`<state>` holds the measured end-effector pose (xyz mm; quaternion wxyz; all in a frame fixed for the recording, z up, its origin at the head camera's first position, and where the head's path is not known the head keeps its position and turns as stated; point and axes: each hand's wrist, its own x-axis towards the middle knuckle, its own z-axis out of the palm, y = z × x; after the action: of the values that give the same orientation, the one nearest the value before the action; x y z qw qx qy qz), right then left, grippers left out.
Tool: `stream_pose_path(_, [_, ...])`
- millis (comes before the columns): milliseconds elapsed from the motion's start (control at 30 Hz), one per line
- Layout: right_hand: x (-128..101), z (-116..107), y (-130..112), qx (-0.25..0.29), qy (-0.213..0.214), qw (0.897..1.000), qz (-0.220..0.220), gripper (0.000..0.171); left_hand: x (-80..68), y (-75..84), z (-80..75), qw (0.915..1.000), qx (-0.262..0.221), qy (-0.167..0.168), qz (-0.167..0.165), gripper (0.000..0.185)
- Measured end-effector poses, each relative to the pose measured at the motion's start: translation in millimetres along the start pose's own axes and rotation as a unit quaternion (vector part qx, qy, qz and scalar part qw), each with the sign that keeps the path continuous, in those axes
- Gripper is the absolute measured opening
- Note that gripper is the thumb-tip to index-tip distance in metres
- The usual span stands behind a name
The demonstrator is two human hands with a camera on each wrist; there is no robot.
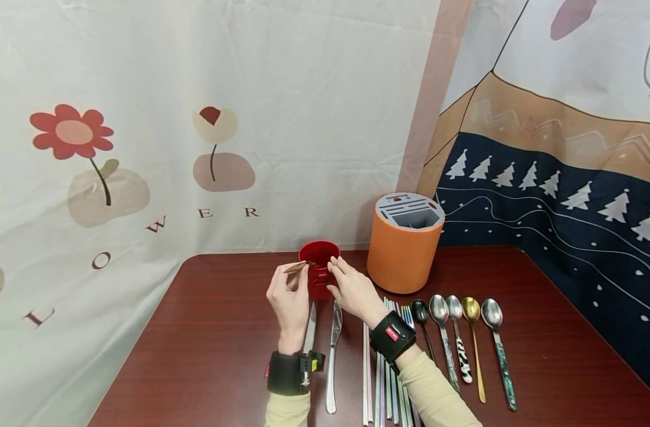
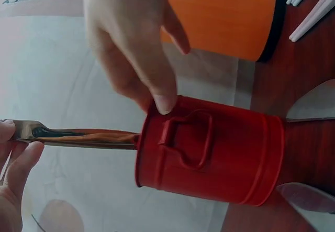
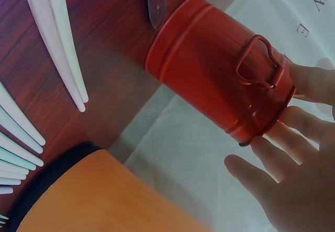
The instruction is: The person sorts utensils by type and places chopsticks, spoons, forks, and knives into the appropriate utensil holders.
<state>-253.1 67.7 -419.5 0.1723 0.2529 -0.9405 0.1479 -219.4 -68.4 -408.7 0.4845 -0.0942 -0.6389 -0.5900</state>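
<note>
Dark red-brown wood-grain table (image 1: 207,356), glossy, set w/ printed cloth backdrops behind. Biggest item on it: orange cylindrical holder (image 1: 404,249), smooth matte sides, grey slotted top, black base ring visible in the wrist views; stands just right of the red tin. Red tin (image 1: 318,270) is a small round metal cup, ribbed near base, rolled rim, a raised loop-shaped handle on its side; stands upright on table near the back-centre, betw. both hands. Right hand (image 1: 354,290) rests fingertips on the tin's rim and right side, fingers mostly straight and spread, not wrapped round it. Left hand (image 1: 289,296) pinches a thin brown utensil (image 1: 297,267) betw. thumb & fingers, narrow grip; utensil lies roughly level, far end reaching over the tin's mouth, looks like wood or lacquer w/ a darker streak; its exact kind can't be told. In front of hands: two steel table knives (image 1: 333,350), a bundle of long pale/metallic chopsticks (image 1: 386,367), then a row of five spoons (image 1: 464,332), silver, black, gold & patterned handles, side by side at right.
</note>
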Motion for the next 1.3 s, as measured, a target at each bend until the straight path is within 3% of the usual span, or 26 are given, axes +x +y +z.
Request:
stream_pose_path(367, [1.3, -0.5, -2.1, 0.001, -0.01, 1.0, 0.004, 0.046, -7.1, -12.1, 0.7, 0.9926, 0.08, -0.069, -0.06, 0.012])
stream_pose_path(533, [1.7, -0.9, -3.0, -0.004, -0.011, 1.0, 0.005, 0.047, -8.8, -17.8, -1.3, 0.9827, 0.139, -0.109, -0.057, 0.017])
stream_pose_path(667, [1.7, -0.8, -3.3, -0.007, -0.01, 1.0, 0.003, 0.047, -10.8, -18.5, -1.3, 0.975, 0.156, -0.142, -0.07, 0.018])
stream_pose_path(967, [1.5, -1.0, -4.7, -0.01, -0.007, 1.0, -0.007, 0.045, -9.9, -13.9, -4.9, 0.9476, 0.203, -0.222, -0.108, 0.021])
stream_pose_path(1133, [1.4, -0.9, -4.2, -0.008, -0.016, 1.0, 0.001, 0.046, -9.1, -13.0, -8.8, 0.9386, 0.213, -0.24, -0.127, 0.027])
stream_pose_path(1300, [1.2, -1.0, -4.4, -0.004, -0.026, 1.0, 0.01, 0.046, -6.5, -13.2, -15.7, 0.935, 0.227, -0.239, -0.131, 0.026])
